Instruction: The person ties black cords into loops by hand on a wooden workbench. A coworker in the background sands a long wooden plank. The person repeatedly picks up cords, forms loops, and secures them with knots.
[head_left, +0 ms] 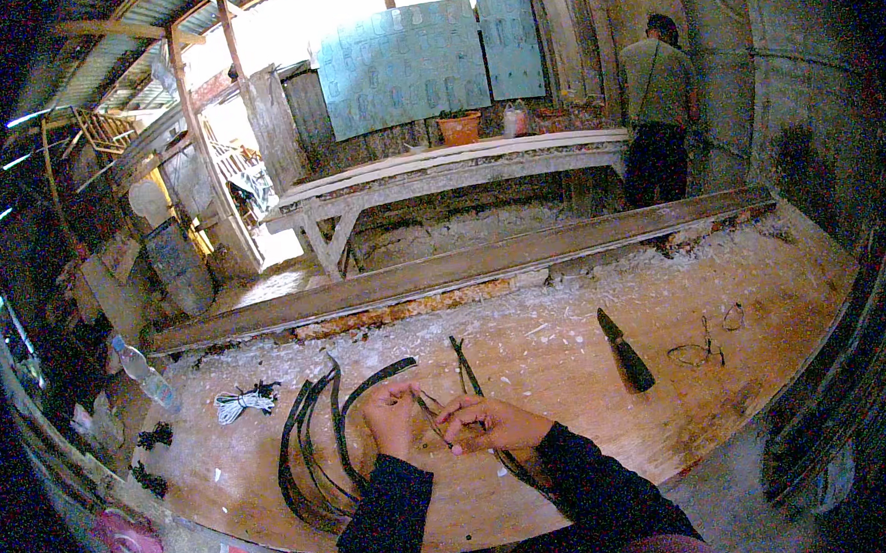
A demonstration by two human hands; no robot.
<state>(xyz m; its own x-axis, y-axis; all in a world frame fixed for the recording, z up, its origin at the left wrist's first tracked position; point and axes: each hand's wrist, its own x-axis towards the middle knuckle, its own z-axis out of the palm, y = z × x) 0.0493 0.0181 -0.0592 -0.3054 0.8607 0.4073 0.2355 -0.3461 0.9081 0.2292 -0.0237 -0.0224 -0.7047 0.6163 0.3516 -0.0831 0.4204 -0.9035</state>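
Observation:
My left hand (391,417) and my right hand (493,422) are close together over the wooden table, fingers closed in a pinch. A thin dark strip (430,405) runs between them, one end at the left fingertips and the other by the right fingers. Several long, curved black strips (290,455) lie on the table left of my left hand. Another pair of dark strips (468,367) crosses just beyond my right hand and passes under my right forearm. What material the strips are cannot be told.
A dark, pointed tool, perhaps a knife (625,352), lies right, beside thin wire-like loops (705,351). At left are a white cord bundle (247,402), small black bundles (151,479) and a plastic bottle (146,374). A raised plank (463,272) edges the table; a person (658,95) stands beyond.

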